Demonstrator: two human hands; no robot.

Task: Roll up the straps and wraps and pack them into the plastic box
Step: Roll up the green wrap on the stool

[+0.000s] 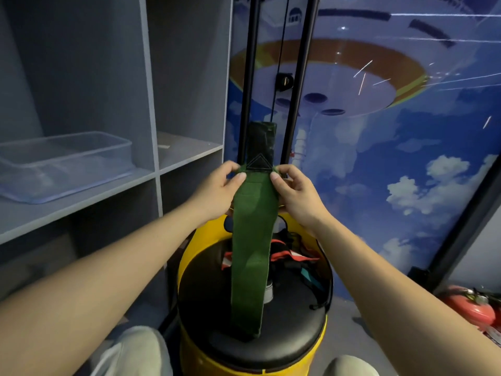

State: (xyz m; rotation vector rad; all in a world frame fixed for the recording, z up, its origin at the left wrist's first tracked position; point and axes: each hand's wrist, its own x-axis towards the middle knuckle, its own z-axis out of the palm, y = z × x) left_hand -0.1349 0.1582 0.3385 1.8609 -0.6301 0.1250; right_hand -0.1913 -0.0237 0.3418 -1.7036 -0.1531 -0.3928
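Note:
A long dark green wrap (250, 240) hangs upright in front of me, its lower end resting on the black top of a yellow stool (287, 329). Its black hook-and-loop end sticks up above my fingers. My left hand (217, 191) pinches the wrap's left edge near the top, and my right hand (295, 194) pinches the right edge at the same height. A pile of red, black and teal straps (292, 257) lies on the stool behind the wrap. The clear plastic box (62, 164) stands on a grey shelf at the left, with nothing visible inside.
Grey shelving (151, 104) with open compartments fills the left side. Two black poles (298, 77) rise behind the stool against a blue sky mural. A red fire extinguisher (471, 308) lies on the floor at the lower right. My knees show at the bottom edge.

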